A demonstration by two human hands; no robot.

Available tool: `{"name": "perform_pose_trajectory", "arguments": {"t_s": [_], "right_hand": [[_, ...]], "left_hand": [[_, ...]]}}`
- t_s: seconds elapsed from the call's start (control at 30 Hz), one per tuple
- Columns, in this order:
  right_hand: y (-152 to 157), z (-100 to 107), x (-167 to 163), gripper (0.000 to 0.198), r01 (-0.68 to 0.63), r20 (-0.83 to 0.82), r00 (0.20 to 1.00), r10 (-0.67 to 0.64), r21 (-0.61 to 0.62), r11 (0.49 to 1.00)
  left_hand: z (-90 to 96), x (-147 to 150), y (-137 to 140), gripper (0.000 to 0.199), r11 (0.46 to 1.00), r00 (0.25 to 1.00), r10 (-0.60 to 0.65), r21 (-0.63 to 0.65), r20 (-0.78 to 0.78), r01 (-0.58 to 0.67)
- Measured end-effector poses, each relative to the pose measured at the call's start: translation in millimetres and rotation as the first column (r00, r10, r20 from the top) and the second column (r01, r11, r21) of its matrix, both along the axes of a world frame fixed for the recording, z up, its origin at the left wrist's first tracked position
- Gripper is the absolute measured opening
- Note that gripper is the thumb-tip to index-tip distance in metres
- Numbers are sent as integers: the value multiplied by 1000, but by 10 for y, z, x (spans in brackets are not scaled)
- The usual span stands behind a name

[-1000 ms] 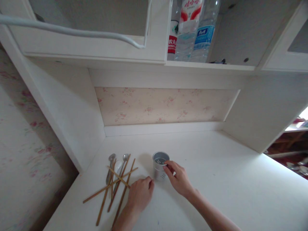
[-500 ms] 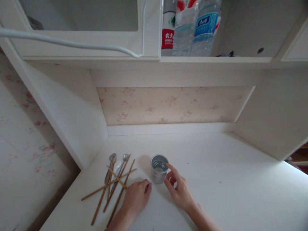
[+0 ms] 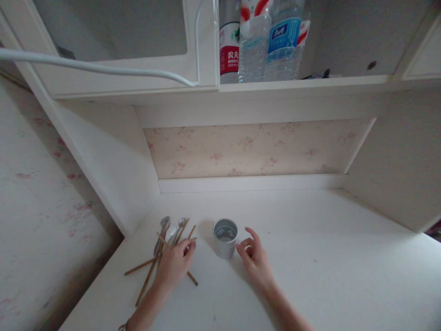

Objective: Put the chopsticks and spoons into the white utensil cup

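Note:
My left hand is over the pile of chopsticks, its fingers curled together and pointing down. Whatever is between those fingertips is hidden; a chopstick end sticks out beyond the hand on either side. Several spoons lie among the chopsticks, partly covered. A grey metal cup with holes in its bottom stands upright right of the pile. To the right of the cup, my right hand holds nothing, with the index finger raised and the thumb close to the cup's side.
Side panels flank the white tabletop, and a wallpapered back panel rises behind it. Overhead, a shelf carries plastic bottles. A white cable runs across the cabinet door at upper left.
My left hand has moved left and up, onto the chopsticks. My right index finger has come off the cup's rim. The view has shifted slightly.

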State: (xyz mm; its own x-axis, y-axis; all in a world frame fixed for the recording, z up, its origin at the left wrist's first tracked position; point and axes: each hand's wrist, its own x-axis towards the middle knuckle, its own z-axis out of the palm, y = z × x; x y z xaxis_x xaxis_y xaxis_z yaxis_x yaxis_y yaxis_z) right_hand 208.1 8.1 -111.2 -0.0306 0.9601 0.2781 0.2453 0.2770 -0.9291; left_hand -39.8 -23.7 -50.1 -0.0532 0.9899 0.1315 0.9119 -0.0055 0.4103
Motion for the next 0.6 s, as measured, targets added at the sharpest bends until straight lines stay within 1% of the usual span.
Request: {"name": "perform_pose_trajectory", "arguments": {"t_s": [0.07, 0.13, 0.23, 0.33, 0.4, 0.5, 0.6], "right_hand": [[15, -7, 4, 52, 10, -21, 1000, -10, -16, 1000], [18, -7, 3, 51, 7, -25, 1000, -7, -24, 1000], [17, -6, -4, 48, -14, 1, 1000, 14, -12, 1000], [21, -19, -3, 46, -24, 19, 1000, 24, 3, 1000], [28, -29, 6, 44, -18, 15, 1000, 18, 7, 1000], [34, -36, 21, 42, -23, 9, 1000, 23, 5, 1000], [32, -40, 28, 37, -61, 24, 998, 61, 3, 998]], "left_hand": [[52, -185, 40, 39, 991, 988, 103, -69, -117, -111], [69, -339, 61, 41, 972, 956, 171, -120, -238, -204], [34, -466, 48, 50, 944, 920, 207, -177, -333, -277], [-32, -484, 29, 57, 934, 918, 181, -231, -352, -273], [-62, -468, 34, 57, 931, 922, 172, -249, -348, -268], [-62, -441, 67, 50, 924, 940, 168, -286, -298, -256], [-16, -422, 95, 44, 918, 961, 152, -326, -230, -224]]}}
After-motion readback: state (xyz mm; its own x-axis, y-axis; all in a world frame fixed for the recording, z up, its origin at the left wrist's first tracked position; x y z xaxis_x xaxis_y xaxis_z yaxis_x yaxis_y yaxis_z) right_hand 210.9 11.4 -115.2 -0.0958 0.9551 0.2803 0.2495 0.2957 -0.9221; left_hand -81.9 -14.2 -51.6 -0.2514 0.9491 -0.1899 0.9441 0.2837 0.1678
